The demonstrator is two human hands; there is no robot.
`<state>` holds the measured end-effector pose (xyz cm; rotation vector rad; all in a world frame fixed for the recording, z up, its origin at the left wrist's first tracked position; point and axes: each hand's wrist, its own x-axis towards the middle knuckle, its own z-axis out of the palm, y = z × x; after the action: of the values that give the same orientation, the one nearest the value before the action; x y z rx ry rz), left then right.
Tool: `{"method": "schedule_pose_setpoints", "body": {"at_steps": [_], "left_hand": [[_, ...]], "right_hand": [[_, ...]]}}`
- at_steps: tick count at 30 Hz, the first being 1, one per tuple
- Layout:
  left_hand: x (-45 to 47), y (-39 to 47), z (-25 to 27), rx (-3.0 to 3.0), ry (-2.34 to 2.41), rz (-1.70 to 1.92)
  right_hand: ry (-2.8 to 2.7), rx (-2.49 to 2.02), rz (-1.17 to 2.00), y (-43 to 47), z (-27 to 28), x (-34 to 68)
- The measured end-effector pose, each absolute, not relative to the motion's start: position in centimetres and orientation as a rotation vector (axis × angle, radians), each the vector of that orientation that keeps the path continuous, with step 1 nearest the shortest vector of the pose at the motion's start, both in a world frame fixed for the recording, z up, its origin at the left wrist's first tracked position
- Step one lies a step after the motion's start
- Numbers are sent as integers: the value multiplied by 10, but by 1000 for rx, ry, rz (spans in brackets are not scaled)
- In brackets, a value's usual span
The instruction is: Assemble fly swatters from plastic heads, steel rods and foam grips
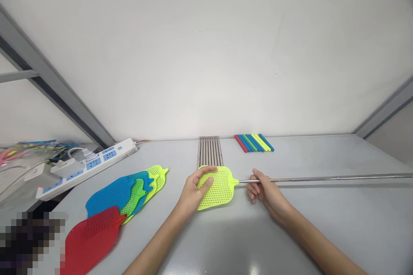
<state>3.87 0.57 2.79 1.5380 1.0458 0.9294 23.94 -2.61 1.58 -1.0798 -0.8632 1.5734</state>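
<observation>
My left hand (pixel 197 187) grips a yellow fly swatter head (pixel 219 193) by its left side, thumb on top of the perforated face. A long extended metal telescopic rod (pixel 322 178) runs from the neck of that head out to the right edge of the view. Near the neck, my right hand (pixel 263 187) has its fingers closed around the rod. Whether the rod is fully seated in the neck I cannot tell. Just behind the yellow head lies a row of several collapsed metal rods (pixel 209 150), partly covered by it.
Several coloured handle tubes (pixel 254 142) lie by the wall at the back. On the left are overlapping swatter heads, including a blue one (pixel 109 195) and a red one (pixel 97 234). A white power strip (pixel 93 165) with plugs and plastic bags (pixel 19 184) stands beyond them.
</observation>
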Motion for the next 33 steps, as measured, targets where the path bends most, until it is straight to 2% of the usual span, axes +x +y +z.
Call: {"method": "schedule_pose_setpoints", "body": {"at_steps": [5,13,33], "left_hand": [[37,8,30,1591,1056,962],[29,18,29,1625,1099,1045],[46,-6,25,1598,1270,970]], "right_hand": [[-746,-1181,1310,-20,14,254],[-448,-1017,1048,-1,13,296],[-236,-931,1013,0,-6,291]]}}
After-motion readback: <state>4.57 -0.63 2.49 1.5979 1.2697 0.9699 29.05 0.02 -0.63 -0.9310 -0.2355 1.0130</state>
